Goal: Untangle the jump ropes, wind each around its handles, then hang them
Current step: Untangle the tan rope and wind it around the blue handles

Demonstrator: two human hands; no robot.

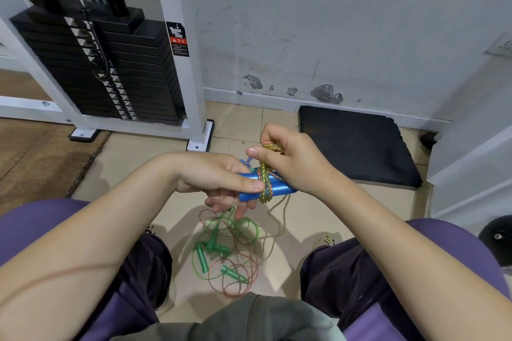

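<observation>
Two smooth, glossy blue plastic handles point(277, 188), tube-shaped, lay side by side at the centre, bound by tight coils of a braided yellow-green cord point(266, 185) flecked with orange. The left hand point(216, 180), coming in from 9 o'clock, gripped the handles, its thumb pressed flat along the top and its fingers curled beneath. The right hand point(291, 163), at 1 o'clock of the bundle, pinched a loop of the cord between thumb and curled fingers. Towards 6 o'clock, on the pale tiled floor point(138, 163), lay a tangle of thin translucent green and reddish ropes point(235, 252) with ribbed green handles point(205, 257).
</observation>
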